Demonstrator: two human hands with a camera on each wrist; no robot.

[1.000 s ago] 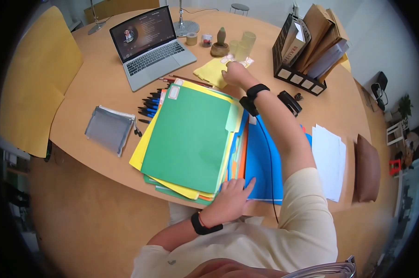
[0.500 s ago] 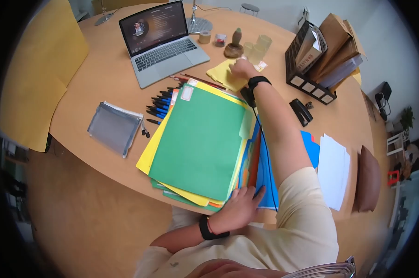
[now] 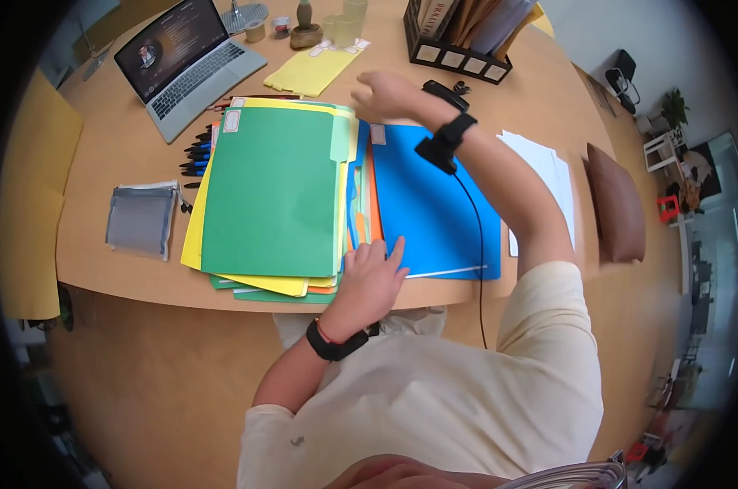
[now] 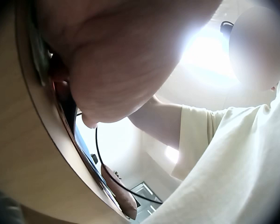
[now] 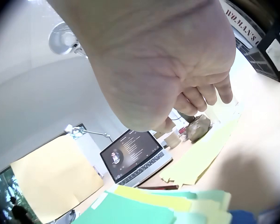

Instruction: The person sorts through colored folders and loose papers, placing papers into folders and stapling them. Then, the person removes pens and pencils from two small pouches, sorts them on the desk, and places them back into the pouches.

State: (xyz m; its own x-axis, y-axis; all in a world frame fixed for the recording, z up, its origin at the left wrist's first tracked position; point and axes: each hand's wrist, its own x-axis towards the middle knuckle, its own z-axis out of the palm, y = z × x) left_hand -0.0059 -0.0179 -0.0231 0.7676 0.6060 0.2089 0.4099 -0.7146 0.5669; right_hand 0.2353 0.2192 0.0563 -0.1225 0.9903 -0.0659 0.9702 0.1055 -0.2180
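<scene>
My right hand is above the table between the yellow label sheets and the blue folder. In the right wrist view its palm faces the camera, with loosely bent fingers and nothing in them. My left hand rests at the near edge of the folders, its fingers spread between the pile and the blue folder. A green folder tops the pile, over yellow, orange and blue ones. In the left wrist view the heel of the left hand hides most of the folders.
A laptop stands at the back left, near a mesh zip pouch and several pens. At the back is a black file holder; a black stapler, white papers and a brown case lie rightward.
My right hand has come away from the yellow sheets, back toward the blue folder, leaving them on the table. The head view has tilted down. My left hand stays at the folders' edge.
</scene>
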